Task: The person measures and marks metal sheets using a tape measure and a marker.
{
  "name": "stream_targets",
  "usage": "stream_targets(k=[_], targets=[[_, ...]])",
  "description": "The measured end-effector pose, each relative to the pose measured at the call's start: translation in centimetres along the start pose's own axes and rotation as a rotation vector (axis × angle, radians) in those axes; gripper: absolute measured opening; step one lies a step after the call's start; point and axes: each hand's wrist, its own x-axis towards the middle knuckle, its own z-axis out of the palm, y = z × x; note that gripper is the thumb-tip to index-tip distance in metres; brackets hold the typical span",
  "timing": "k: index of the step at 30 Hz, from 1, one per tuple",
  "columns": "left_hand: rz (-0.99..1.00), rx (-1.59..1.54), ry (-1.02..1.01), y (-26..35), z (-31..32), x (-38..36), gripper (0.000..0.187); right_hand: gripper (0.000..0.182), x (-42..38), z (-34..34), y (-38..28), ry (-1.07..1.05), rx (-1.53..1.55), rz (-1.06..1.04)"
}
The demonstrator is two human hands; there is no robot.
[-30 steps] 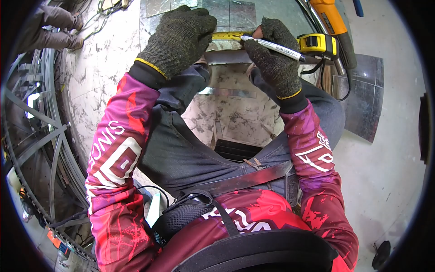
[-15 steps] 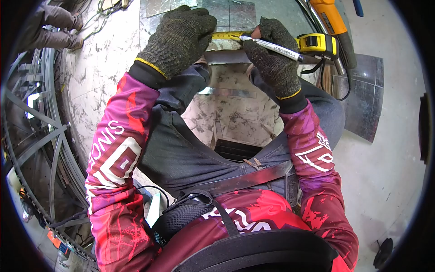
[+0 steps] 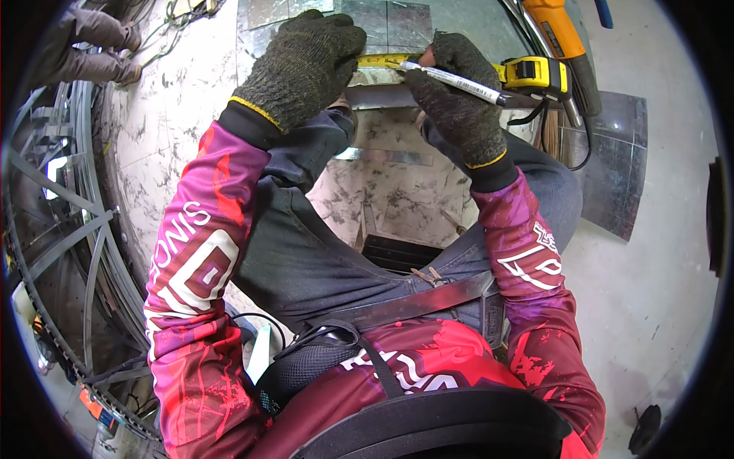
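My left hand (image 3: 310, 69), in a dark knitted glove, is closed at the left end of the yellow tape blade (image 3: 386, 60). My right hand (image 3: 459, 96), in a glove that bares the fingertips, grips a white marker (image 3: 462, 83). The marker's tip points left, at the blade's lower edge. The tape measure's yellow and black case (image 3: 537, 77) lies just right of my right hand. Under the blade is a metal strip (image 3: 382, 97) in front of my feet.
Metal sheets (image 3: 409, 27) lie beyond my hands, and a dark sheet (image 3: 615, 168) is on the right. An orange tool (image 3: 554, 27) stands at the upper right. Metal frames (image 3: 84, 222) fill the left side. Another person's legs (image 3: 95, 50) show at the upper left.
My right hand and the marker have shifted very slightly, with the marker's tip a little to the left and lower. My left hand and the tape case look unmoved.
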Motion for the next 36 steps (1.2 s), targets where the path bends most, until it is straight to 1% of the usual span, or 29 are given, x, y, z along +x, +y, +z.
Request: stream_targets(k=[4,6,10,12,16,18,36], targets=[[-0.012,-0.025,-0.006,0.15,-0.08,0.07,0.021,0.032,-0.55,0.41,-0.17,-0.008,-0.017,-0.064],[-0.028,-0.024,-0.001,0.23,-0.04,0.05,0.021,0.035,-0.44,0.35,-0.62,-0.053,0.011,-0.077],[0.017,-0.037,0.025,0.17,-0.23,0.19,0.020,0.033,-0.48,0.38,-0.73,-0.083,0.010,-0.057],[0.021,-0.036,0.005,0.14,-0.23,0.21,0.020,0.031,-0.52,0.52,-0.54,-0.063,-0.032,-0.104],[0.025,-0.035,-0.012,0.02,-0.34,0.22,0.018,0.030,-0.50,0.67,-0.39,-0.090,0.014,-0.066],[0.026,-0.028,-0.013,0.03,-0.26,0.25,0.017,0.029,-0.69,0.93,-0.12,-0.050,0.044,-0.095],[0.025,-0.061,0.000,-0.01,-0.13,0.28,0.017,0.030,-0.53,0.75,-0.30,-0.083,0.027,-0.087]])
